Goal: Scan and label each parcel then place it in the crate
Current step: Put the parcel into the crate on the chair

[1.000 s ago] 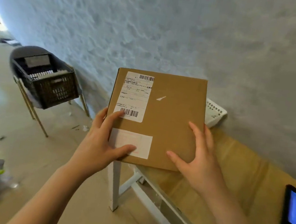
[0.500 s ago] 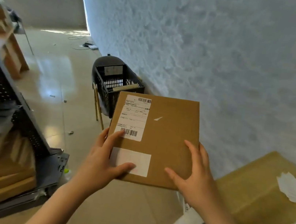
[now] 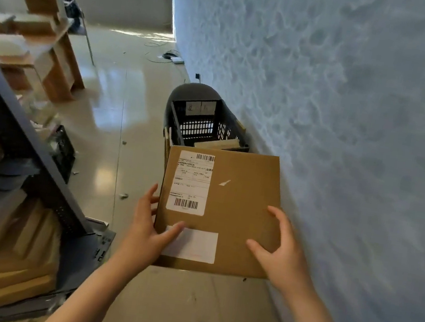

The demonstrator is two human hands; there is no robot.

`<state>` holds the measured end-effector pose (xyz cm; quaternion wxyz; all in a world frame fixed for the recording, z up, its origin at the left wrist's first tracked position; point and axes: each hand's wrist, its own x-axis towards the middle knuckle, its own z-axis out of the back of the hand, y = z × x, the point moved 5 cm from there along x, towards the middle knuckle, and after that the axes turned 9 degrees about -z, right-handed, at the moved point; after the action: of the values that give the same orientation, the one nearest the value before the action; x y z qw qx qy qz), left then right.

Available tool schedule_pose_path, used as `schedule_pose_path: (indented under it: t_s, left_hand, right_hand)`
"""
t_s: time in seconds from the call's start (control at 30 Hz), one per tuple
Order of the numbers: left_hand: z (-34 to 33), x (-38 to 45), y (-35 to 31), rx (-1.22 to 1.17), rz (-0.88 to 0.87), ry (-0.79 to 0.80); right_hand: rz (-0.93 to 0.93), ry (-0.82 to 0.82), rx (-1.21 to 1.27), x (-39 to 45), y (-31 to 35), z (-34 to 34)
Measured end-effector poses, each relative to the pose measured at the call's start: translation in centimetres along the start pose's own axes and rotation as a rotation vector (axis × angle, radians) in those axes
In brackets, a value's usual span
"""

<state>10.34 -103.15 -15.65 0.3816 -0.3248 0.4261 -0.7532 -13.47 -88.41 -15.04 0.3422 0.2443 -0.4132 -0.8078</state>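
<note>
Turned away from the worktop since a second ago, now out of view; crate [image 3: 206, 124] swung from far left to straight ahead of the fingers and nearer. Parcel [image 3: 236, 214] carried flat between both hands, above the floor [image 3: 120, 108], just short of the crate. Left hand [image 3: 145, 233] gripping the near-left corner, thumb on the blank white sticker [image 3: 193, 245]; right hand [image 3: 280, 251] clasping the right edge, thumb on top. Printed shipping label [image 3: 191, 182] beyond the left fingers. Labelling apparently done; scanning not verifiable; drop into crate remaining. Another flat package already inside. Left of the fingers: dark shelving [image 3: 28, 150] stacked with cardboard. Right: rough pale wall [image 3: 349, 126].
</note>
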Motion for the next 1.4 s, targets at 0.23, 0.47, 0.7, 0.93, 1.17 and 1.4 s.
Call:
schedule_pose_path:
  t_s: [0.23,0.47,0.7,0.93,1.17,1.4]
  left_hand:
    - [-0.7,14.1,2.9,-0.004,0.131,-0.071]
    - [-1.0,26.1,7.3,-0.198,0.172,-0.148]
    - [1.8,41.7,9.5,-0.275,0.092,-0.172]
    - [3.0,56.2,11.5,-0.310,0.147,-0.097]
    - [0.0,64.6,18.6,-0.209,0.340,-0.027]
    - [-6.3,66.4,27.1,-0.130,0.601,0.158]
  right_hand:
    - [-0.035,0.098,0.052,16.9,3.4,-0.6]
    - [-0.106,0.100,0.175,30.5,6.4,-3.6]
    - [-0.053,0.037,0.250,43.6,12.2,-6.3]
    - [-0.161,-0.038,0.221,57.0,14.4,-9.5]
    - [-0.242,0.095,0.078,68.1,11.3,-13.7]
    - [-0.322,0.361,-0.132,75.3,3.9,-19.0]
